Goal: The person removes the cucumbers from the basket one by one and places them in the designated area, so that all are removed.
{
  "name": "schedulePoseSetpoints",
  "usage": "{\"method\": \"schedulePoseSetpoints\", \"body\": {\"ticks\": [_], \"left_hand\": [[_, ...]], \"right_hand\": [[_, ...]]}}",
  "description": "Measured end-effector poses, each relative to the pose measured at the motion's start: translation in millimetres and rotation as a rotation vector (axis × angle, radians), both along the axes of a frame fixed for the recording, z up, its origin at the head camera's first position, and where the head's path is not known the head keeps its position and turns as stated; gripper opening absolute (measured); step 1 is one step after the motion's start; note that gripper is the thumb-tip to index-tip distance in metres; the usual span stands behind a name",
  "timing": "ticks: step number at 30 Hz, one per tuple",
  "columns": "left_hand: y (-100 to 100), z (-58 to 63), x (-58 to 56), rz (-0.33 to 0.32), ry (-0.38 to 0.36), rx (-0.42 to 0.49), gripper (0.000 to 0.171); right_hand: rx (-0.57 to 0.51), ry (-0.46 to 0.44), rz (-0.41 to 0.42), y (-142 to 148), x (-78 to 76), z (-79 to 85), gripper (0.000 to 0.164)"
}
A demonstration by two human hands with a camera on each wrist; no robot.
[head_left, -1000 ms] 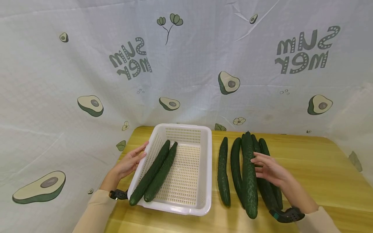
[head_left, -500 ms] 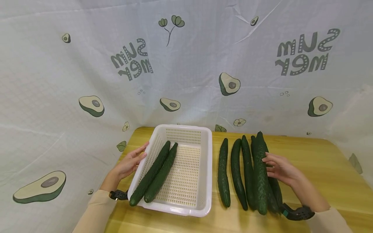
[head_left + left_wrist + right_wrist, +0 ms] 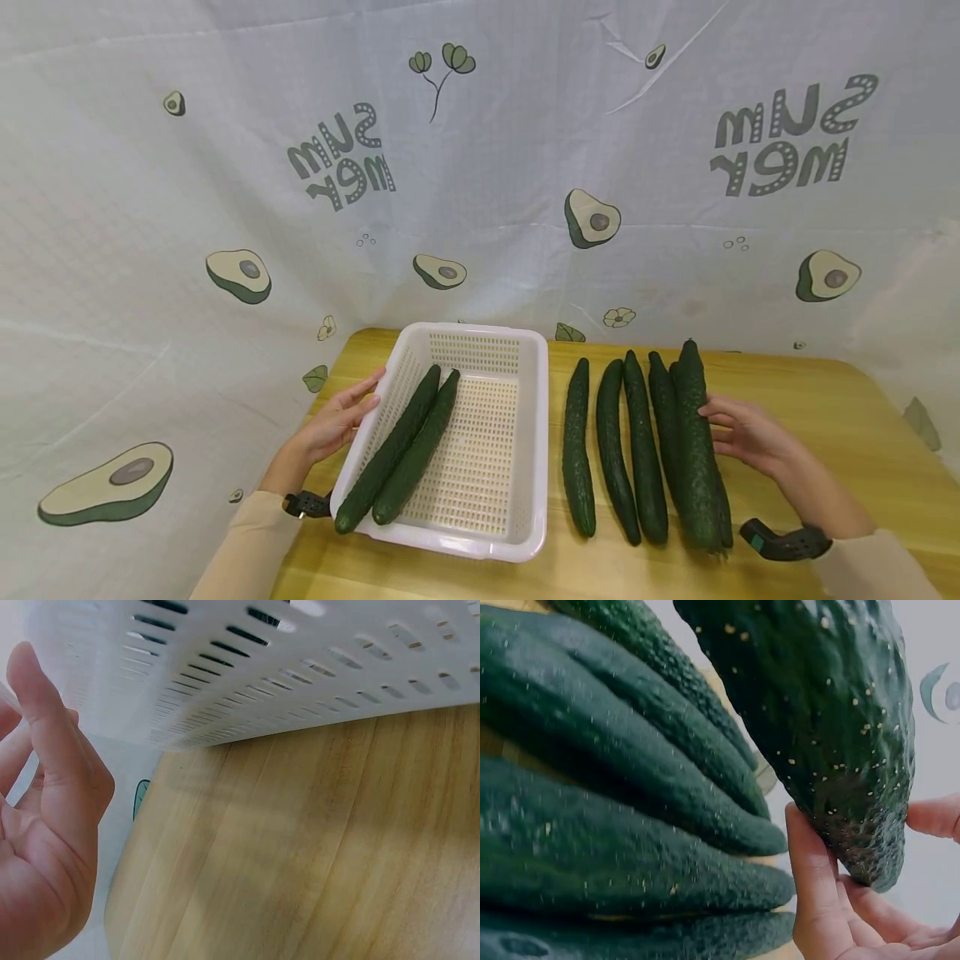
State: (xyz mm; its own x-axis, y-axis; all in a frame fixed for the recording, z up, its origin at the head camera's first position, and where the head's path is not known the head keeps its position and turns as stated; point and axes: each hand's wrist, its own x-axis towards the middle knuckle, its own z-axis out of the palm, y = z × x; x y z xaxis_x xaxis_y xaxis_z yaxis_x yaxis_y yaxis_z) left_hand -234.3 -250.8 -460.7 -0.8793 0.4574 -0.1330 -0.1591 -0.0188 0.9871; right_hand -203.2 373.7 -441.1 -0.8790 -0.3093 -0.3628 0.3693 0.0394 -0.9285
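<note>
A long dark green cucumber [image 3: 697,467] is held by my right hand [image 3: 750,433], whose thumb and fingers pinch it near one end in the right wrist view. That cucumber overlaps others at the right of a row; the first loose cucumber [image 3: 577,450] is nearest the basket. My left hand [image 3: 333,425] rests against the left side of a white plastic basket [image 3: 532,467], fingers extended with the tips at the rim. In the left wrist view the hand [image 3: 52,825] lies beside the slotted wall [image 3: 300,667]. Two cucumbers [image 3: 420,450] lie side by side within the basket, leaning on its left side.
The wooden table [image 3: 810,433] has rounded back corners. Behind it hangs a pale curtain [image 3: 480,150] printed with avocados. Several more cucumbers [image 3: 592,705] lie close together left of the held one in the right wrist view. A dark band [image 3: 787,542] circles the right wrist.
My right hand has carried the held cucumber to the right, from above the row's middle to its right end, uncovering cucumbers beneath. My left hand and the basket have stayed put.
</note>
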Motion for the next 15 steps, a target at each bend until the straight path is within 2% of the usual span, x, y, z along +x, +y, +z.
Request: {"method": "schedulePoseSetpoints", "body": {"ticks": [2, 15], "left_hand": [[0, -0.6, 0.1, 0.001, -0.001, 0.000, 0.059], [0, -2.1, -0.5, 0.006, -0.006, -0.003, 0.059]], "right_hand": [[-0.016, 0.006, -0.012, 3, -0.7, -0.5, 0.028], [0.063, 0.007, -0.010, 25, -7.2, -3.4, 0.036]]}}
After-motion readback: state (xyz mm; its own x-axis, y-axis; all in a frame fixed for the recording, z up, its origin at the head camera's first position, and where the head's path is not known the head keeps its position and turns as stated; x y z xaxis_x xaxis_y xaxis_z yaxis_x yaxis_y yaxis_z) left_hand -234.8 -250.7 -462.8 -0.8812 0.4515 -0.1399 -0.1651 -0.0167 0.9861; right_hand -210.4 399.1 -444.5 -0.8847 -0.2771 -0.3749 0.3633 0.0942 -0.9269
